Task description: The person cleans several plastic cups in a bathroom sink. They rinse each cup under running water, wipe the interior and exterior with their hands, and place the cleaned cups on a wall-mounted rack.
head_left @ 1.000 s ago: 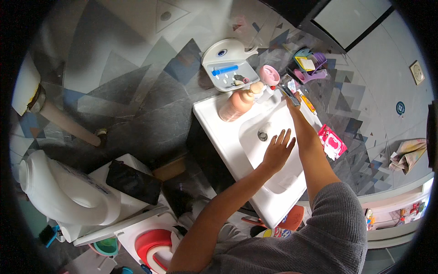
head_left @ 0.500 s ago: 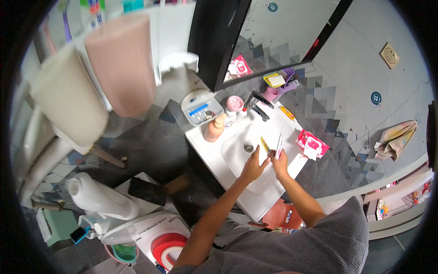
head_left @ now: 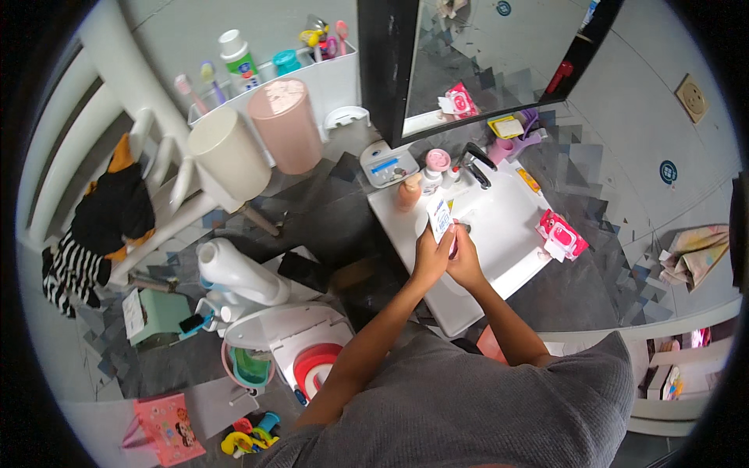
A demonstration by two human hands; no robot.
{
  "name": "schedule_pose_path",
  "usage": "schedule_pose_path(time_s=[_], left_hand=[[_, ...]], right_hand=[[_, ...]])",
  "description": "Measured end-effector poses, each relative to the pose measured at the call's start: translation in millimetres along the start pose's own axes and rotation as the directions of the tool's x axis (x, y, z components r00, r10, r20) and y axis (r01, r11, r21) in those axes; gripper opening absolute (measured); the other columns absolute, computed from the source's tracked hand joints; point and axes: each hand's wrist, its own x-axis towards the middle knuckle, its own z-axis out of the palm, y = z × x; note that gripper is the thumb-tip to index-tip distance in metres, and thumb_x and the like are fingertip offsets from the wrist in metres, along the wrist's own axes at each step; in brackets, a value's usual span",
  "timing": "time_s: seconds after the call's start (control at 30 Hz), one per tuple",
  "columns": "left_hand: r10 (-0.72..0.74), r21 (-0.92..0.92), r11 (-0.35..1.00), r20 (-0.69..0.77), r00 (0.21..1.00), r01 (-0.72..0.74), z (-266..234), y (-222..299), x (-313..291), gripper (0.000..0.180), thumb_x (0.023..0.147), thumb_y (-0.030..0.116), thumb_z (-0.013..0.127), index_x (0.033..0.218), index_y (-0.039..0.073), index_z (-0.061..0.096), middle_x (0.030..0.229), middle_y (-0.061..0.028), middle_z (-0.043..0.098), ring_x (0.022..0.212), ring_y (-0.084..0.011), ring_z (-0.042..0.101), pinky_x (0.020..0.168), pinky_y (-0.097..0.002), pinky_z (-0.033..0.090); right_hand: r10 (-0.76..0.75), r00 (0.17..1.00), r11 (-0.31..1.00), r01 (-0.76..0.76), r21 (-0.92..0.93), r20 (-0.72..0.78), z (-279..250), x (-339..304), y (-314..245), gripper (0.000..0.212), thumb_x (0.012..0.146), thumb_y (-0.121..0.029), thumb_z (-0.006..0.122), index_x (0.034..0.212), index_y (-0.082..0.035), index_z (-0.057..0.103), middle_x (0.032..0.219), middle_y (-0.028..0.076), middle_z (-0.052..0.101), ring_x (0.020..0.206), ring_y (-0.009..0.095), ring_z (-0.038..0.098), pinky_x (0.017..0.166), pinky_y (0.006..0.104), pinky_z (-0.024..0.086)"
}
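Over the near left part of the white sink, my two hands are close together. My left hand is closed around a small flat white piece with blue print, perhaps a box or card. A bit of yellow shows just behind its upper edge. My right hand presses against the left one, fingers curled. Something dark and pinkish shows between the palms, too covered to name. A peach pump bottle stands on the sink's left rim, just beyond my hands. The black faucet is farther back.
A pink wipes pack lies on the right rim, a yellow box near the back. A grey tray and a pink-topped bottle sit at the back left. To the left are a toilet and wall-mounted cups.
My hands have come together and shifted left, away from the basin's middle. The white piece now stands up above my left hand. The view has swung left, showing more of the towel rack.
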Motion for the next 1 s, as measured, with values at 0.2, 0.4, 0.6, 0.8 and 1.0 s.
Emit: schedule_pose_path(time_s=[0.2,0.4,0.6,0.8,1.0], left_hand=[[0.16,0.08,0.985,-0.085,0.983,-0.154,-39,40,12,0.038,0.089,0.014,0.057,0.12,-0.004,0.045,0.101,-0.0182,0.063,0.091,-0.0248,0.064,0.078,-0.0339,0.049],[0.182,0.193,0.974,-0.353,0.918,-0.119,-78,116,16,0.034,0.082,0.012,0.068,0.107,-0.004,0.052,0.095,-0.0104,0.063,0.084,-0.0144,0.061,0.072,-0.0283,0.049],[0.208,0.076,0.978,-0.349,0.914,-0.194,-110,159,25,0.039,0.076,0.014,0.074,0.106,-0.003,0.055,0.092,-0.0089,0.064,0.083,-0.0136,0.062,0.074,-0.0278,0.05],[0.166,-0.045,0.979,-0.386,0.907,-0.198,-128,195,27,0.028,0.077,0.016,0.074,0.094,0.003,0.056,0.079,-0.0011,0.059,0.061,-0.0034,0.051,0.048,-0.0183,0.039],[0.281,0.133,0.96,-0.374,0.884,-0.248,-139,220,23,0.024,0.081,0.018,0.07,0.096,0.004,0.056,0.078,-0.0018,0.058,0.062,-0.0047,0.051,0.052,-0.02,0.042]], right_hand=[[-0.185,0.978,0.944,0.148,0.294,0.1,8,25,-54,0.046,0.076,-0.001,0.065,0.118,0.001,0.048,0.104,0.009,0.054,0.098,0.02,0.056,0.085,0.0289,0.044],[-0.127,0.967,0.952,0.056,0.302,0.221,27,56,-83,0.038,0.078,-0.007,0.069,0.111,-0.001,0.053,0.094,0.007,0.057,0.086,0.013,0.056,0.074,0.0263,0.045],[-0.219,0.933,0.911,0.091,0.403,0.285,33,79,-110,0.037,0.078,-0.006,0.072,0.111,-0.002,0.054,0.094,0.003,0.059,0.086,0.009,0.054,0.076,0.0229,0.044],[-0.097,0.973,0.644,-0.1,0.758,0.21,6,111,-138,0.042,0.08,0.003,0.065,0.119,-0.002,0.05,0.104,0.005,0.058,0.078,0.01,0.058,0.069,0.0194,0.048],[-0.095,0.995,0.454,0.06,0.889,-0.018,-17,131,-168,0.043,0.086,-0.001,0.06,0.126,-0.003,0.045,0.095,0.006,0.058,0.085,0.012,0.059,0.077,0.0266,0.051]])
